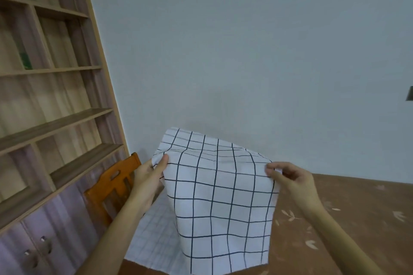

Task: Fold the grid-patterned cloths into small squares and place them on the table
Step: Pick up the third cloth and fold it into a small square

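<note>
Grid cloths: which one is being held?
The cloth with the bold, wide black grid, pinched at its upper corners by the left hand and right hand. The other cloth, with a faint fine grid, lies on the table.

Cloth held for folding, seen from the head camera. A person holds a white grid-patterned cloth up above the table, with its top bent over toward the far side and its lower edge hanging near the tabletop. The left hand pinches the cloth's upper left edge, thumb on the near face. The right hand pinches the upper right corner between thumb and curled fingers. A second cloth (paler, with a finer grid) lies flat on the table beneath the raised one. An orange wooden chair stands at the table's left end, and a shelf unit rises further left.
</note>
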`<state>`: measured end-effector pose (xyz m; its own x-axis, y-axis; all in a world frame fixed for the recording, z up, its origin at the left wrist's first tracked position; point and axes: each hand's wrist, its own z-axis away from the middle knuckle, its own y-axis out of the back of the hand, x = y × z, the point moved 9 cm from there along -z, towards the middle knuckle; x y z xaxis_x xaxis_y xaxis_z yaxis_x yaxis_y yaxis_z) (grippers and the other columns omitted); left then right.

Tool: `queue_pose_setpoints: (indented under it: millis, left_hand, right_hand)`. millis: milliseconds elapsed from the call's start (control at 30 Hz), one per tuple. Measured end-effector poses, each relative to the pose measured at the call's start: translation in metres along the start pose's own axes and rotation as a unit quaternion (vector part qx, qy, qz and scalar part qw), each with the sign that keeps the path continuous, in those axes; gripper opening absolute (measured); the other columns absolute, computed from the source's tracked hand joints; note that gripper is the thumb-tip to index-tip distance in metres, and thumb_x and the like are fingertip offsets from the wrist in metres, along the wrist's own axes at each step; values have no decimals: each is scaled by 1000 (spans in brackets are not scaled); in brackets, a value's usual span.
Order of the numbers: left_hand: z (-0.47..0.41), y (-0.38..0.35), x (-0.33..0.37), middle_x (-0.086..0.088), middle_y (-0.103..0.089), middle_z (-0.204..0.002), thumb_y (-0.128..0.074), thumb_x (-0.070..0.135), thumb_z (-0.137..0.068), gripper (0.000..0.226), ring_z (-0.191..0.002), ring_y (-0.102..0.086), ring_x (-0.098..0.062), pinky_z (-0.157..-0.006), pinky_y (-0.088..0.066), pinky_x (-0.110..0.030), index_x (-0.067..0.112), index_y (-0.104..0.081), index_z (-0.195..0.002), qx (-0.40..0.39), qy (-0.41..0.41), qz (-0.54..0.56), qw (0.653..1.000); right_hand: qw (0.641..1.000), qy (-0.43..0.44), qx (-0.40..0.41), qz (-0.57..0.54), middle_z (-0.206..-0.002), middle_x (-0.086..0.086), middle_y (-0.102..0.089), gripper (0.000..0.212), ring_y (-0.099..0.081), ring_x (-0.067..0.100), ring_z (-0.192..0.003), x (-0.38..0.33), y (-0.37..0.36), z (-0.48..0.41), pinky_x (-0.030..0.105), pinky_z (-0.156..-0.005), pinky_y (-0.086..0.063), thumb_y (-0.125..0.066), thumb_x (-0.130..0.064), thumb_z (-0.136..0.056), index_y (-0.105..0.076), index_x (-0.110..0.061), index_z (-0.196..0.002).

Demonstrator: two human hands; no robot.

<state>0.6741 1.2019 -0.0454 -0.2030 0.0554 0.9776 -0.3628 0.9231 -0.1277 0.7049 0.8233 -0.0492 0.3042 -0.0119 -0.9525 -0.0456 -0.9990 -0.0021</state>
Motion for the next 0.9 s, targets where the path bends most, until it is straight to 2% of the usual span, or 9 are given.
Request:
queue_pose_setpoints:
  millis: [100,200,267,433,533,600,733,833,900]
  left_hand:
    - [-5,8,-3,-2,-78,-110,-66,30,-95,24,-106,-72,-20,-95,-56,-41,15,-73,-113,28,-4,-11,1000]
    - [-4,7,-1,-2,-78,-105,-65,28,-96,16,-102,-73,-19,-85,-57,-33,18,-73,-106,29,-11,-8,999]
    - [-5,6,1,-3,-79,-105,-65,26,-96,18,-102,-73,-19,-85,-57,-33,15,-73,-107,17,-23,-9,1000]
    - [-8,20,1,-1,-79,-100,-69,30,-93,20,-98,-74,-17,-85,-57,-33,13,-75,-103,28,-42,-34,998]
    - [-11,29,2,11,-76,-80,-67,36,-93,29,-85,-70,-6,-81,-50,-29,8,-71,-87,29,-43,-57,997]
    - [-15,37,4,4,-76,-85,-67,40,-92,36,-88,-69,-13,-82,-50,-29,4,-72,-90,36,-53,-72,995]
    - [-13,53,10,-2,-79,-89,-68,34,-92,23,-94,-73,-17,-89,-57,-33,12,-76,-90,51,-76,-94,991]
    - [-8,65,8,0,-74,-98,-73,30,-89,16,-102,-69,-21,-93,-56,-36,15,-71,-96,93,-91,-153,980]
    - [1,67,8,-1,-67,-117,-76,36,-85,35,-113,-64,-21,-99,-53,-41,20,-62,-113,129,-98,-193,968]
  right_hand:
    - [994,-30,-94,49,-103,-7,-76,35,-69,-2,-97,-6,-7,2,10,-85,-51,-84,-11,-76,-78,-24,-108]
    - [980,-47,-165,99,-80,-12,-78,51,-74,3,-78,1,-21,8,11,-73,-53,-86,-1,-70,-73,-21,-114]
    - [979,-38,-154,128,-65,-15,-73,47,-70,-1,-63,5,-21,8,8,-66,-50,-83,3,-73,-71,-19,-113]
    - [985,-18,-99,143,-96,6,-79,52,-76,21,-91,1,-7,3,38,-92,-58,-86,-5,-73,-69,-21,-120]
    - [979,7,-79,187,-82,11,-74,45,-68,30,-74,-13,0,-4,29,-76,-55,-88,-16,-73,-73,-28,-113]
    - [974,20,-65,217,-68,17,-56,36,-50,31,-61,-24,4,-10,20,-62,-43,-90,-23,-71,-77,-29,-105]
    - [964,56,-59,253,-66,-2,-48,16,-41,10,-51,-49,-1,-16,12,-51,-35,-89,-26,-71,-79,-27,-83]
    - [946,114,-70,295,-95,-6,-62,13,-60,4,-85,-68,-15,-14,15,-74,-42,-88,-26,-73,-77,-32,-74]
    - [940,143,-92,295,-107,-15,-63,14,-58,-4,-101,-81,-30,-11,13,-83,-39,-86,-25,-76,-75,-33,-76]
